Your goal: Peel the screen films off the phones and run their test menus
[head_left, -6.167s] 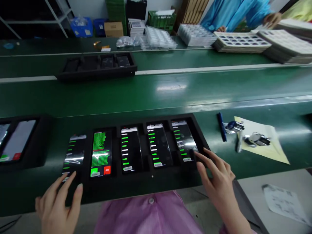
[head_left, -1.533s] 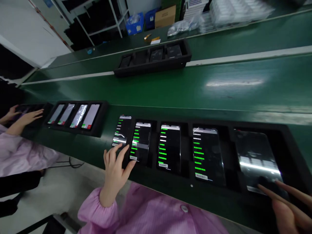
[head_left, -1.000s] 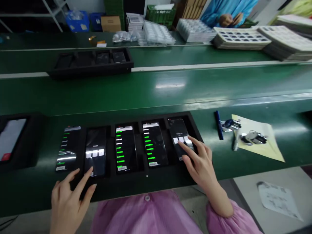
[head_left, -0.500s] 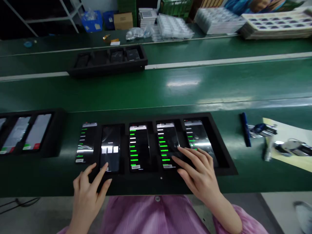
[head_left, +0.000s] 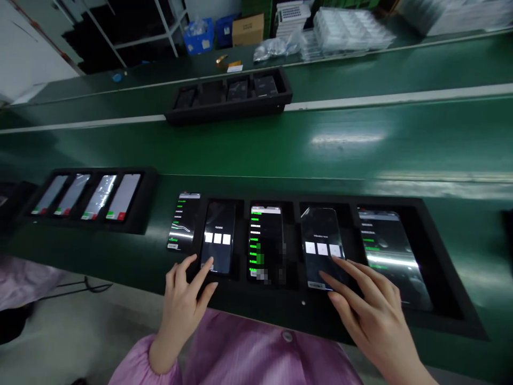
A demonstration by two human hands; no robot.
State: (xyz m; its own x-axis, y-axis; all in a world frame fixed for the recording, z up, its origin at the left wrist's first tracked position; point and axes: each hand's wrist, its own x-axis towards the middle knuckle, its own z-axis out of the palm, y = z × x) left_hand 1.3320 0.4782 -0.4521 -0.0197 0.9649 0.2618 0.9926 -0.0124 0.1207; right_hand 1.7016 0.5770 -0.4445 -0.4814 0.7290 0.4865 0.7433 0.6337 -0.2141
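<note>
A black tray (head_left: 276, 305) in front of me holds several smartphones in its slots. My left hand (head_left: 185, 294) is open, its index fingertip at the lower part of a phone (head_left: 218, 219) whose dark screen shows three white squares. Fingers apart, my right hand (head_left: 372, 305) rests over the lower right of another phone (head_left: 320, 222), which also shows three white squares. Between them lies a phone (head_left: 266, 240) with a list of green and white lines. Similar lists show on the phone (head_left: 395, 256) at the right and the phone (head_left: 184, 222) left of the tray.
Another black tray (head_left: 150, 198) with several lit phones stands to the left. Across the green bench (head_left: 240, 144) sits a third black tray (head_left: 228, 107). Clear plastic trays (head_left: 348, 29), a cardboard box (head_left: 248, 29) and a blue bin (head_left: 199, 36) are at the back. A person's sleeve (head_left: 28, 280) shows at far left.
My view has swung left, so everything appears further right. The phone under my right hand has switched from a green and white list to a screen with three white squares.
</note>
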